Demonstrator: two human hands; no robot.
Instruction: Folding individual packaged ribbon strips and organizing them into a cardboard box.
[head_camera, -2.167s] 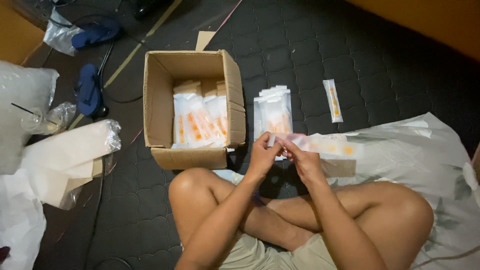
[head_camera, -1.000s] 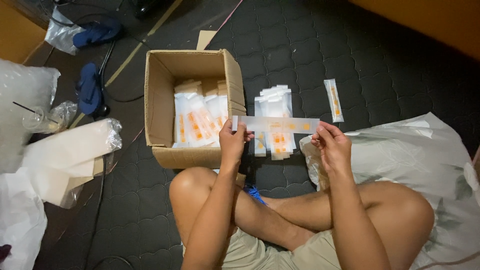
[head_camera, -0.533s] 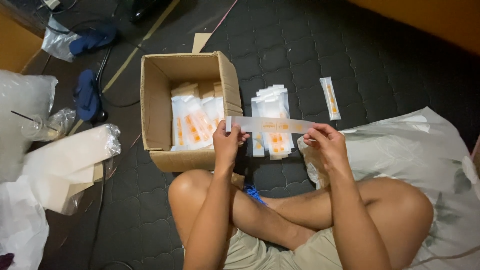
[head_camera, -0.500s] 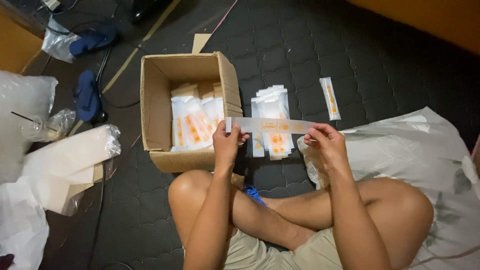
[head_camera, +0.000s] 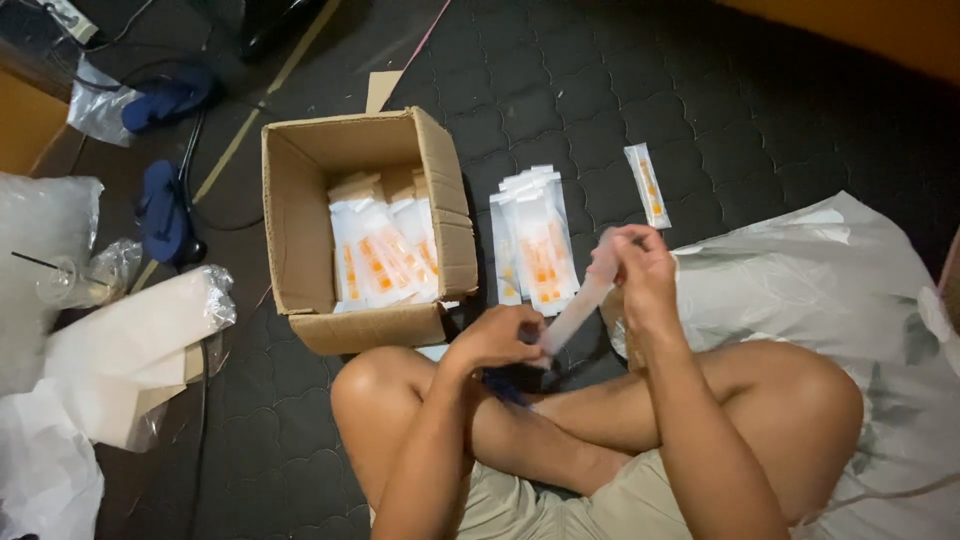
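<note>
I sit cross-legged on a dark mat. My right hand (head_camera: 640, 272) pinches the upper end of a long clear plastic sleeve (head_camera: 578, 308), and my left hand (head_camera: 497, 338) grips its lower end, so the sleeve runs tilted between them. Just beyond my hands lies a stack of clear packets with orange contents (head_camera: 535, 248). To the left of that stack stands an open cardboard box (head_camera: 300, 200) holding several of the same packets.
One single packet (head_camera: 647, 184) lies apart at the back right. A large pale plastic sheet (head_camera: 800, 270) spreads on my right. White bags and wrapped bundles (head_camera: 120, 350) are piled at left, with blue sandals (head_camera: 165, 205) and a cable behind them.
The sleeve was stretched level between both hands over the packet stack. Now my left hand has dropped toward my knee and the sleeve hangs tilted.
</note>
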